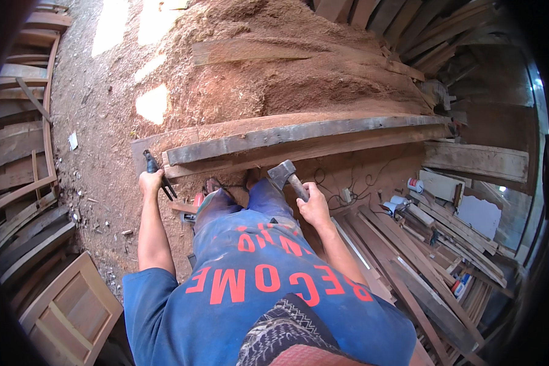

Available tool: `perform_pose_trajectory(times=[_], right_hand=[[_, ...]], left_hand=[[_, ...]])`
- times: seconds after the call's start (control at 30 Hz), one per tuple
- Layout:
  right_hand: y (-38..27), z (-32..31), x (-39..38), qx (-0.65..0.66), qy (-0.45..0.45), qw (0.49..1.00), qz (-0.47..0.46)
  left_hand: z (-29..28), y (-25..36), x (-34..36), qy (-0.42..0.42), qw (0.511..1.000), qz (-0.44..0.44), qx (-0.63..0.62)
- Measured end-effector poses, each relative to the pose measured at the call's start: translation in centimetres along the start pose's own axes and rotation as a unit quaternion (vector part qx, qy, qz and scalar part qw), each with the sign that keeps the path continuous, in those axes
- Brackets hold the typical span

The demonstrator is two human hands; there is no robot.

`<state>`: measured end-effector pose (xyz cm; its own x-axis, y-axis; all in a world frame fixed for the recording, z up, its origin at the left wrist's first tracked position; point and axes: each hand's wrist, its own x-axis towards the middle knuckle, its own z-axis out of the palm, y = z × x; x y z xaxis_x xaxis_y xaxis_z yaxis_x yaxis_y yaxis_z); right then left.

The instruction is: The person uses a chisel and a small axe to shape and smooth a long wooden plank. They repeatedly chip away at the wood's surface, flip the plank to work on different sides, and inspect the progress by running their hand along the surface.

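My left hand [150,182] is closed round a pair of dark pliers [152,162], whose jaws point away from me and whose two handles stick out below my fingers. Beside it lies the near left end of a long, thick wooden beam [250,141] with a grey, weathered edge. In my right hand [315,206] is a hatchet [282,174], gripped by its short wooden handle. Its worn metal head points up and left, just short of the beam's near side. A flat board [145,146] shows under the beam's left end.
Sawdust [323,76] is heaped behind the beam, with a half-buried plank [250,50] in it. Timber [18,146] is stacked along the left, above a panelled wooden door [73,311]. Long boards [409,274], white containers [415,185] and a loose cable [372,180] lie at the right.
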<state>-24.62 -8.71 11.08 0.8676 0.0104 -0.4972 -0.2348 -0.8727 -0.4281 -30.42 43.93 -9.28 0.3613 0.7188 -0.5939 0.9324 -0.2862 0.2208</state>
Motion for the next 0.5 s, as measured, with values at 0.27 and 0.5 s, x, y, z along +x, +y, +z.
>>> perform_pose_trajectory(times=[0.27,0.5], right_hand=[[-1.3,-5.7,4.9,-0.103,-0.084,0.977,-0.165],[3.5,-11.1,14.3,-0.19,-0.211,0.927,-0.243]], left_hand=[[3.5,-3.8,-1.4,0.066,0.976,0.04,-0.203],[3.1,-4.8,-10.7,0.06,0.923,0.0,-0.379]])
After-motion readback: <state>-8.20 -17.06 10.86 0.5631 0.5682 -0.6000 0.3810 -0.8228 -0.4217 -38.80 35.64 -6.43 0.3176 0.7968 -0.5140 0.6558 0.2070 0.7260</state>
